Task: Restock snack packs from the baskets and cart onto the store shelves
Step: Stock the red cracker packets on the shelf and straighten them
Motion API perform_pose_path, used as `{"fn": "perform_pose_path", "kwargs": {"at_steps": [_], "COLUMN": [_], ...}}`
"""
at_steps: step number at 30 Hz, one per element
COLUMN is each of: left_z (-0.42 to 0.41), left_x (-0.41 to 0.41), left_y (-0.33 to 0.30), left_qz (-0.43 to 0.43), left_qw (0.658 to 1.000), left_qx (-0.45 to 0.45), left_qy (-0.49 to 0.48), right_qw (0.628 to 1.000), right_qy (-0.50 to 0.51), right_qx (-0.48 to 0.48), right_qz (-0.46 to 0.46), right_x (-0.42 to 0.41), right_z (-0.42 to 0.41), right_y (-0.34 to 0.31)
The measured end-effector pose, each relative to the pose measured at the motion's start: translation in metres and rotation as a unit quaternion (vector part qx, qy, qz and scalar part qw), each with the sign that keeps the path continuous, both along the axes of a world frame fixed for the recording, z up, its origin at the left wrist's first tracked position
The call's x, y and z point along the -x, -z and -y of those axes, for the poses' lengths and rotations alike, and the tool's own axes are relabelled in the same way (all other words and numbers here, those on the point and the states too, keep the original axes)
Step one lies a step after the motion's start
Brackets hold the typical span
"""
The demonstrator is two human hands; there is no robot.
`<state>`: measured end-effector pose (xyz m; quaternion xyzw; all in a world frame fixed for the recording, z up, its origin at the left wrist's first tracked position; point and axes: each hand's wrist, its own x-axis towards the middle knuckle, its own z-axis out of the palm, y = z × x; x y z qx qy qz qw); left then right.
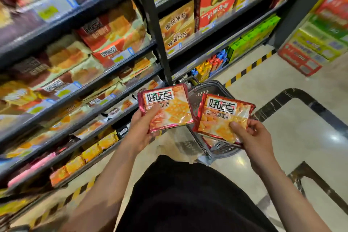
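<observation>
Single head-worn wide-angle view, looking forward and down, close over both forearms, shelves [94, 73] left, floor [282, 118] right

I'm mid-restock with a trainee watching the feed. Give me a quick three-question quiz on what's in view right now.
1. True or false: each hand holds its own snack pack.
2. Multiple choice: the dark basket sits (A) on a shelf, (B) on the floor beyond the packs, (C) on the person's arm.
3. Short answer: on which side of the person do the stocked shelves stand?

Key
1. True. The left hand grips the left snack pack by its lower left corner; the right hand grips the right snack pack at its lower right edge, thumb on the front.
2. B.
3. The left side.
</observation>
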<state>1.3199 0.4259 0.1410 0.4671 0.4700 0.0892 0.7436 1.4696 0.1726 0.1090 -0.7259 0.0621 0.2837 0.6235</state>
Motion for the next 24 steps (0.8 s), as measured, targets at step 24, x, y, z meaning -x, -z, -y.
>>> {"fn": "perform_pose_path", "kwargs": {"at_steps": [24], "left_z": [-0.190], "left_x": [0.120], "left_y": [-0.127], "left_qz": [0.063], "left_qw": [0.931], "left_qx": [-0.315], "left_qy": [-0.174], "right_qw": [0.969], "right_qy": [-0.120], "right_qx": [-0.114], "right_qz": [0.185], "right_x": [0.029], "right_z": [-0.254], "right_y": [-0.126]}}
